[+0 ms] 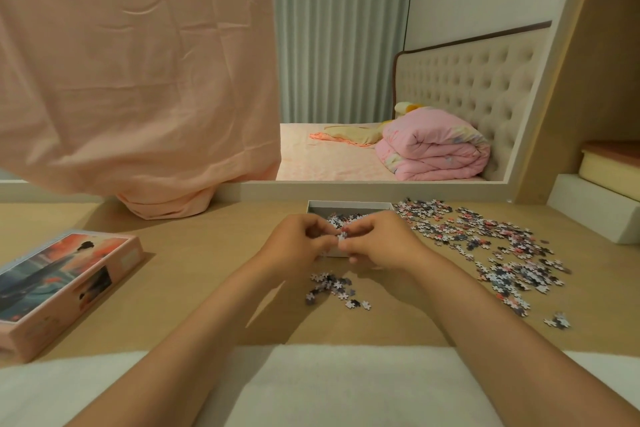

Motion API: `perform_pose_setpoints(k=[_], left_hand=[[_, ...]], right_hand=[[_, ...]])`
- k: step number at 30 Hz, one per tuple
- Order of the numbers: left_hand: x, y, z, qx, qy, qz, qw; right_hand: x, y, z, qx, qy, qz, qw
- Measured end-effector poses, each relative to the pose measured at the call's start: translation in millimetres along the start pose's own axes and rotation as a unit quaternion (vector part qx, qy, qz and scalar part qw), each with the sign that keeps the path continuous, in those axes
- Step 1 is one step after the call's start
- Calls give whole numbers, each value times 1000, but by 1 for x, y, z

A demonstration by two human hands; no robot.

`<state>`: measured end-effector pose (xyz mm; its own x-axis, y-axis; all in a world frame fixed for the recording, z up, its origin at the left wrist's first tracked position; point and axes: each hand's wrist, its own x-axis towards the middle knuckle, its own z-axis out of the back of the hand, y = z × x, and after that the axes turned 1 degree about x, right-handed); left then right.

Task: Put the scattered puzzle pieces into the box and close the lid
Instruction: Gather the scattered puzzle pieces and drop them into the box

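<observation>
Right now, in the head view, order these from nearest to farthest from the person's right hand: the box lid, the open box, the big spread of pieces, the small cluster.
1. Open box, under the right hand.
2. Big spread, just to the right, and small cluster, nearer the person: too close to call.
3. Box lid, far off to the left.

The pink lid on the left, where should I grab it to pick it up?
Probably by its long side walls, from above, near the middle: the lid lies flat, picture up, long and shallow, so a mid-length grip keeps it level.
</observation>
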<state>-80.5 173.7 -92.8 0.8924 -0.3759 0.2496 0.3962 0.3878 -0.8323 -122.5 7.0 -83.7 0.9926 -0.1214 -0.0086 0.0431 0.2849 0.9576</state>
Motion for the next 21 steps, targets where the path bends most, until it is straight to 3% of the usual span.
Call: perform_pose_setpoints(k=[10,21], left_hand=[[60,-3,-4,-23,-17,-16,999],[59,13,-1,167,71,-77,980]], right_hand=[[54,9,22,-168,-76,116,976],[58,-11,25,-324,-23,153,933]])
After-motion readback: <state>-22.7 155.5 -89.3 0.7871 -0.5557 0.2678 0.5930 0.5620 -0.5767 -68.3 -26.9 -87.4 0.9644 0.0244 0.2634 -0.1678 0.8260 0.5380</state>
